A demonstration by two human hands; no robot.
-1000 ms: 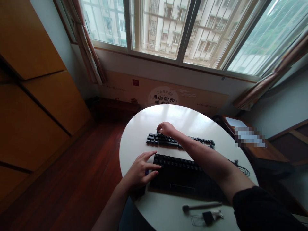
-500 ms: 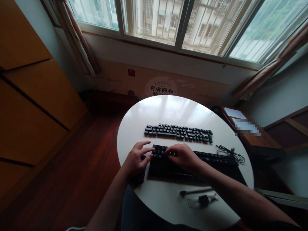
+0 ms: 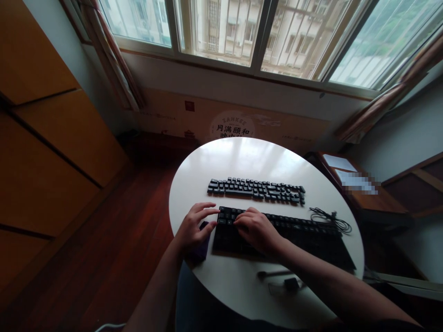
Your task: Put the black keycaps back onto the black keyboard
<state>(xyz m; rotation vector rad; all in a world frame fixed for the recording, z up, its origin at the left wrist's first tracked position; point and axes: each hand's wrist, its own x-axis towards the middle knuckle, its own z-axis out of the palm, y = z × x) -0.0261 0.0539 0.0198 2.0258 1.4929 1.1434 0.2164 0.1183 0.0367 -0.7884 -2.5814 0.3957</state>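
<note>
A black keyboard (image 3: 311, 251) lies across the near half of the round white table, with keycaps along its upper rows and a bare lower part. My left hand (image 3: 194, 230) rests by its left end, fingers spread, the fingertips at the edge. Over the upper left keys is my right hand (image 3: 259, 230), its fingers bunched together and pointing down. Whatever it may pinch is hidden under the fingers. Beyond the keyboard, loose black keycaps (image 3: 242, 190) are laid out in rows. A dark purple object (image 3: 200, 251) sits beneath my left hand, partly covered.
A coiled black cable (image 3: 334, 221) lies at the keyboard's right end. Near the front are a dark brush-like tool (image 3: 268, 274) and a small black-and-wire tool (image 3: 291, 284), partly behind my right forearm. The table (image 3: 194, 170) has a rounded edge; a wooden side table (image 3: 387, 205) stands right.
My right hand has shifted slightly left and toward me over the keys, and its forearm has lowered across the small wire tool. My left hand has barely moved.
</note>
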